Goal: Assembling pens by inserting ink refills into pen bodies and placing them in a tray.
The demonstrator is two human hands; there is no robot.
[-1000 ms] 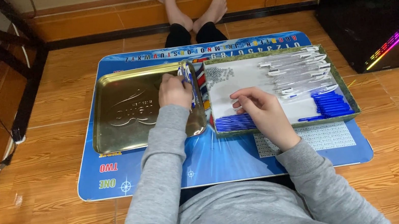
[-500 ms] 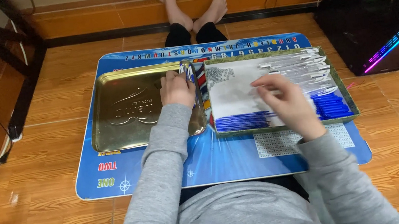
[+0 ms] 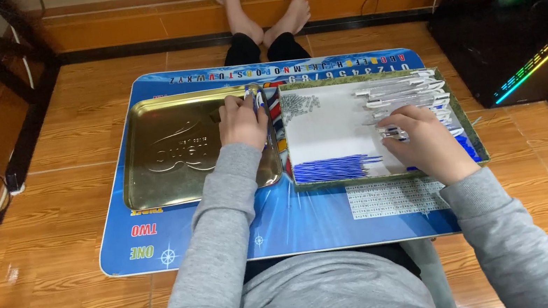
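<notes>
Blue pen (image 3: 257, 100) perhaps, left hand (image 3: 242, 121)

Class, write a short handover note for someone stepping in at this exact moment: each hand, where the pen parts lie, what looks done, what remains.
Left hand: closed on a pen, over the right edge of the gold tray.
Right hand: fingers down on the pile of clear barrels in the parts tray; grip hidden.
Blue refills lie at that tray's near edge, small parts at its far left corner.
Done: no finished pens show in the gold tray.
Left: the piles are sizeable.
</notes>
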